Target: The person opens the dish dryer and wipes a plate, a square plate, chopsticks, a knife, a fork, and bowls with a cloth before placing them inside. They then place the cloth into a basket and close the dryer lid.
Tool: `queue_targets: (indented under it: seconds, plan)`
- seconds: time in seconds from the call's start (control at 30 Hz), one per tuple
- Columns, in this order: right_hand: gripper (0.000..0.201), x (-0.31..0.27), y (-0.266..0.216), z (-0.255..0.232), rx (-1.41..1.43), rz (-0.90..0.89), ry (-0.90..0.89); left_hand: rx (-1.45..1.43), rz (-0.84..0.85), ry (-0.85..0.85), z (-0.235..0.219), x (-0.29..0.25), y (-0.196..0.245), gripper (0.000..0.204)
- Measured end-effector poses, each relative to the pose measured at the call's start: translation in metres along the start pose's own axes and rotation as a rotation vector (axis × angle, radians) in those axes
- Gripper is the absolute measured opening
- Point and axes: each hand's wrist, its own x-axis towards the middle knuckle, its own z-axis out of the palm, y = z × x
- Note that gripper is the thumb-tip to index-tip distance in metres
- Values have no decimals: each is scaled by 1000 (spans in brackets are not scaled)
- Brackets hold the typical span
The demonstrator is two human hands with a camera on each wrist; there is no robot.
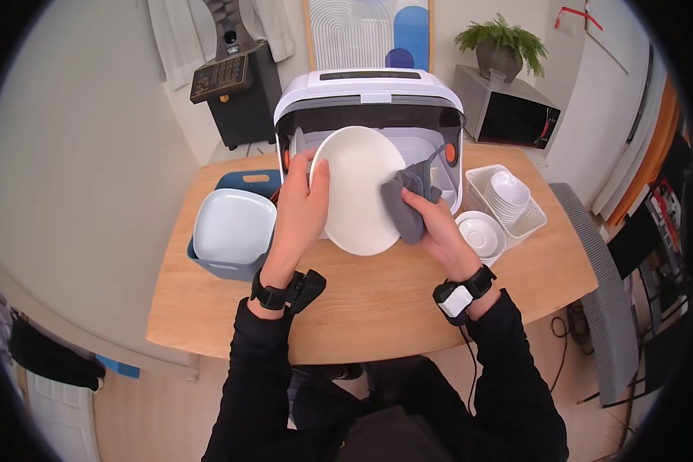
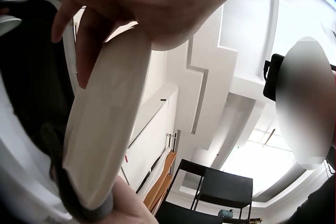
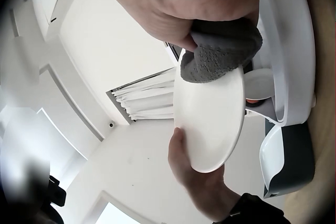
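Observation:
A white plate (image 1: 358,192) is held up over the table, in front of the open white countertop dishwasher (image 1: 369,81). My left hand (image 1: 304,204) grips its left rim, thumb on the near face and fingers behind. At the opposite rim, my right hand (image 1: 436,227) pinches a grey cloth (image 1: 406,204) around the plate's edge. In the right wrist view the cloth (image 3: 223,50) lies against the plate's face (image 3: 212,113). The left wrist view shows the plate (image 2: 110,113) nearly edge-on, with the left fingers over its upper end.
On the left of the wooden table (image 1: 346,308) stands a blue-grey bin (image 1: 231,269) with a pale square plate (image 1: 234,225) on top. To the right are a white basket (image 1: 535,215) of stacked bowls (image 1: 508,196) and some white saucers (image 1: 481,235). A microwave (image 1: 508,108) sits behind.

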Motion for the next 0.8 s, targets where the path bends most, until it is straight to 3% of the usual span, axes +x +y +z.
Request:
queue_targets:
  seconds: [0.1,0.2,0.3,0.4,0.63,0.73,0.8]
  plan:
    - [38,2,-3,3,12,-37,65,267,-2,-111,-11,3,7,29]
    - [35,10,0,1,79,-3,83,387,-313,-339,-20,15,25,28]
    - [34,20,6,0,97,33,124,542,-35,-262,-17,22,-2,26]
    - [34,41,13,-10,77,37,162,599,137,-155,-15,26,-8,25]
    - [32,71,24,-38,131,138,255,998,307,-113,-13,48,-4,20]
    - [33,80,33,-50,135,174,278,1097,291,-96,-9,57,-12,20]
    - [35,82,34,-53,114,165,321,1144,192,-140,-4,62,-15,22]
